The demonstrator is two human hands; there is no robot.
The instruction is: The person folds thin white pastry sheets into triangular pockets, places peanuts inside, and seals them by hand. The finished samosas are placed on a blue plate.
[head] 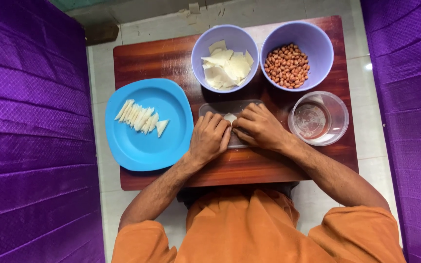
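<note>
My left hand (210, 138) and my right hand (259, 128) meet over a clear flat tray (220, 106) in the middle of the small wooden table (157, 58). Between the fingertips of both hands sits a small pale piece of dough (230, 117), pinched from both sides. To the left, a blue plate (147, 146) carries a row of several folded pale triangles (140, 118). Behind the hands, one lilac bowl (198, 48) holds flat pale dough sheets (226, 68), and a second lilac bowl (317, 41) holds peanuts (287, 65).
A clear round container (339, 114) with a little water stands right of my right hand. Purple fabric walls (30, 122) close in on both sides. Pale tiled floor (104, 68) surrounds the table. My orange-clad knees fill the bottom of the view.
</note>
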